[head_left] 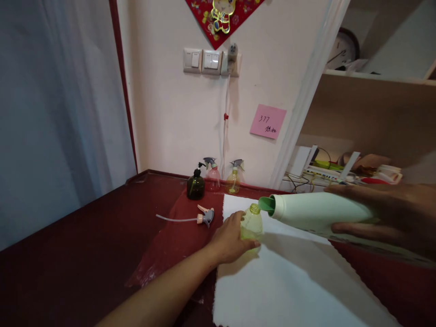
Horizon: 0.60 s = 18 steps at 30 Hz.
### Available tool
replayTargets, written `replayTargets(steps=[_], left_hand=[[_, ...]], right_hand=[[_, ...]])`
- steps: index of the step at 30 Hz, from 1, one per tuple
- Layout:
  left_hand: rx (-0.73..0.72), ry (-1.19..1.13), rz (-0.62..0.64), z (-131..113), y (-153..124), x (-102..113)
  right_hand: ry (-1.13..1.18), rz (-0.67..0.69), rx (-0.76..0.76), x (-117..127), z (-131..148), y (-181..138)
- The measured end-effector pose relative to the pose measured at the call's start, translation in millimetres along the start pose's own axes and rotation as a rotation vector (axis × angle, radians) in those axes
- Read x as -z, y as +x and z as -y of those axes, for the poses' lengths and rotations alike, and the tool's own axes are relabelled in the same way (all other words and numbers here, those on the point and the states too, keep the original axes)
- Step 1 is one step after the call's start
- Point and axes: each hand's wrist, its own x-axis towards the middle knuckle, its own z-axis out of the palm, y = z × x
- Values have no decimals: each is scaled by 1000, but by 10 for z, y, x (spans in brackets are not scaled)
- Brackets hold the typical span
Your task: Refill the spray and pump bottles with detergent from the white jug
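Note:
My left hand (229, 238) is wrapped round a small clear yellow-green bottle (252, 223) that stands upright and uncapped on a white cloth (289, 277). My right hand (391, 213) grips a large pale green bottle (316, 212), held almost horizontal. Its green spout (266, 204) sits just above and to the right of the small bottle's open neck. A loose spray head with a long tube (200, 218) lies on the red table left of my left hand.
A dark green pump bottle (195, 185), a pink spray bottle (213, 175) and a yellow spray bottle (234, 178) stand by the wall. The dark red table (68, 254) runs left. Shelves with cables and clutter (344, 170) are at the right. A pink note (267, 121) hangs on the wall.

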Motion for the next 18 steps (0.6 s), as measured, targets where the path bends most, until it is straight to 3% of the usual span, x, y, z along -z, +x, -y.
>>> replayTargets(steps=[18], left_hand=[[8, 2, -5, 3, -9, -1]], right_hand=[[33, 41, -66, 29, 18, 26]])
